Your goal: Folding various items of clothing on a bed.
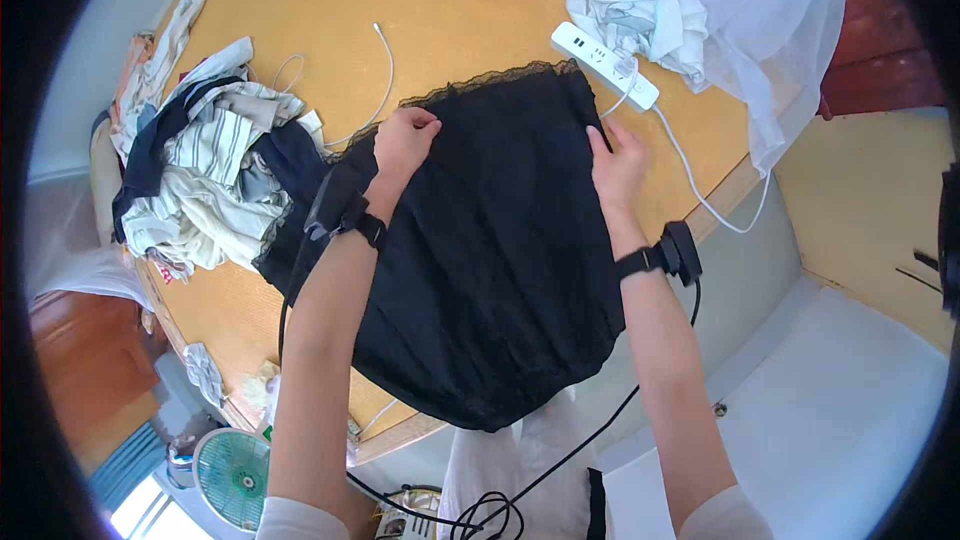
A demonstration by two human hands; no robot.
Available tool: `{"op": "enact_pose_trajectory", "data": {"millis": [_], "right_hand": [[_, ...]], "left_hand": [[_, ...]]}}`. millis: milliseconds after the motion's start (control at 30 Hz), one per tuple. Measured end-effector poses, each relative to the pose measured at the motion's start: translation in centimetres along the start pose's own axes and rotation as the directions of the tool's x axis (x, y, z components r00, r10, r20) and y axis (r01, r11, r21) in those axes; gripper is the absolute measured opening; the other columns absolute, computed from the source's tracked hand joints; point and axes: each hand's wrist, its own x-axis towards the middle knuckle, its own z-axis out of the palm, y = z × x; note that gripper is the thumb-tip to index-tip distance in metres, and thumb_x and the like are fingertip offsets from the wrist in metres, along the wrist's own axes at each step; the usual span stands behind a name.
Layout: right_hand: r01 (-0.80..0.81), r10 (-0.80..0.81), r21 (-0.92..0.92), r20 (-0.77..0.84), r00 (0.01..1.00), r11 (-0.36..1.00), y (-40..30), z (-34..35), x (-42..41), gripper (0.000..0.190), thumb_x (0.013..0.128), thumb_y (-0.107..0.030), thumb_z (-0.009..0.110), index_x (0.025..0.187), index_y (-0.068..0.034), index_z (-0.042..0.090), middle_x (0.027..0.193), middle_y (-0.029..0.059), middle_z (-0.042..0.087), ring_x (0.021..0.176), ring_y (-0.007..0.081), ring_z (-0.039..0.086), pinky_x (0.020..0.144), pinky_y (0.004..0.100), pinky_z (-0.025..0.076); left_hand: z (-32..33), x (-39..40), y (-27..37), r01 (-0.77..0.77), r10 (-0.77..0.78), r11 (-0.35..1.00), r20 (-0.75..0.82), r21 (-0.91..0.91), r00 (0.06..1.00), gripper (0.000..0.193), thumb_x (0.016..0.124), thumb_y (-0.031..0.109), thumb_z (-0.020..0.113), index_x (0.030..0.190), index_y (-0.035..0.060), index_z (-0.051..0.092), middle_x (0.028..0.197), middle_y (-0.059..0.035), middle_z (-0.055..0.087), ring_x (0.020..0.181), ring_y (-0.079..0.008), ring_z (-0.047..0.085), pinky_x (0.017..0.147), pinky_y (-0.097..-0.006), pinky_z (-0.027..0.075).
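Observation:
A black cloth garment with lace trim (pixel 495 240) is spread over the wooden table, its lower part hanging past the near edge. My left hand (pixel 407 141) pinches the fabric near the lace edge, at the upper left. At the garment's upper right side, my right hand (pixel 619 165) has its thumb against the edge and its fingers apart; whether it grips the cloth is not plain. Each wrist wears a strap with a black device. Left of the garment lies a heap of mixed clothes (pixel 217 157), partly touching black lace-trimmed cloth.
A white power strip (pixel 604 66) with a cable lies just beyond my right hand. White cloths (pixel 637 11) and a sheer white sheet (pixel 772 37) are at the far right. A thin white cable (pixel 390 67) crosses the table (pixel 315 0). A green fan (pixel 232 478) stands below left.

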Motion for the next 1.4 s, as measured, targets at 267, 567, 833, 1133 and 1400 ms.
{"op": "enact_pose_trajectory", "data": {"millis": [267, 567, 833, 1133, 1400], "right_hand": [[-0.109, 0.126, 0.36, -0.026, 0.992, 0.927, -2.1, -4.3, 2.1, 0.015, 0.075, -0.014, 0.064, 0.083, -0.001, 0.064, 0.07, 0.0088, 0.057, 0.065, 0.0175, 0.053, 0.061, 0.0282, 0.041], [-0.32, 0.323, 0.235, 0.024, 0.946, 0.918, 1.0, -7.0, 3.1, 0.027, 0.083, -0.018, 0.056, 0.099, 0.003, 0.058, 0.087, 0.0099, 0.061, 0.077, 0.0136, 0.056, 0.069, 0.0258, 0.044], [-0.124, 0.108, 0.114, 0.139, 0.984, 0.986, 2.1, -5.5, -0.4, 0.022, 0.075, -0.021, 0.064, 0.087, -0.002, 0.063, 0.08, 0.0109, 0.06, 0.077, 0.0205, 0.055, 0.068, 0.0294, 0.043], [-0.145, 0.172, -0.179, 0.145, 0.974, 0.973, 1.2, -0.7, 1.3, 0.026, 0.066, -0.019, 0.07, 0.085, -0.004, 0.061, 0.08, 0.0123, 0.057, 0.078, 0.0267, 0.054, 0.066, 0.0355, 0.043], [-0.22, 0.247, -0.17, 0.153, 0.957, 0.961, 3.3, 1.2, 1.3, 0.022, 0.066, -0.016, 0.069, 0.082, -0.004, 0.062, 0.078, 0.0147, 0.058, 0.075, 0.0288, 0.056, 0.067, 0.0351, 0.044]], "left_hand": [[-4.0, 1.0, 7.9, -0.173, 0.18, 0.948, 0.0, -0.267, 0.984, 0.015, 0.079, 0.014, 0.056, 0.087, 0.0009, 0.057, 0.081, -0.0104, 0.062, 0.054, -0.0157, 0.06, 0.048, -0.0262, 0.046], [-0.1, 3.3, 7.7, -0.466, 0.453, 0.876, -0.12, -0.12, 0.883, 0.043, 0.08, 0.017, 0.055, 0.118, 0.0025, 0.039, 0.117, -0.0196, 0.045, 0.107, -0.0316, 0.048, 0.086, -0.0381, 0.041], [1.5, -4.8, 2.9, -0.464, 0.458, 0.885, -0.238, 0.036, 0.856, 0.031, 0.075, 0.013, 0.059, 0.104, 0.0057, 0.053, 0.113, -0.0176, 0.047, 0.106, -0.0321, 0.046, 0.089, -0.0368, 0.038], [8.0, -7.5, 9.7, -0.342, 0.342, 0.915, -0.038, -0.215, 0.939, 0.047, 0.072, 0.016, 0.063, 0.117, 0.0134, 0.048, 0.114, -0.0164, 0.039, 0.094, -0.0284, 0.05, 0.078, -0.0338, 0.045], [7.3, -7.6, 4.4, -0.14, 0.143, 0.959, -0.009, -0.245, 0.99, 0.058, 0.069, 0.008, 0.061, 0.122, -0.0018, 0.039, 0.12, -0.0208, 0.037, 0.107, -0.0346, 0.043, 0.089, -0.0343, 0.039]]}}
